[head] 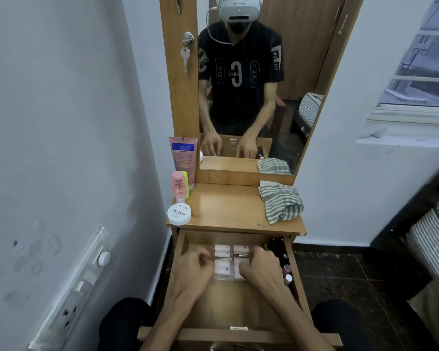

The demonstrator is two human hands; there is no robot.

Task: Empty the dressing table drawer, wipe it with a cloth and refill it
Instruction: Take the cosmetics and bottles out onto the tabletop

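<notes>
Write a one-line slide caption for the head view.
Both hands, left and right, grip a clear box of small bottles in the open drawer; striped cloth waits on the tabletop.

Your drawer (180, 252) hangs open below the tabletop (228, 209). Inside it, the clear case (230, 262) lies at twelve o'clock between your left hand (192, 271) and right hand (261, 267), bottles (287, 273) at two. On top, the jar (179, 213) sits at ten, the cloth (280, 201) at one.
</notes>
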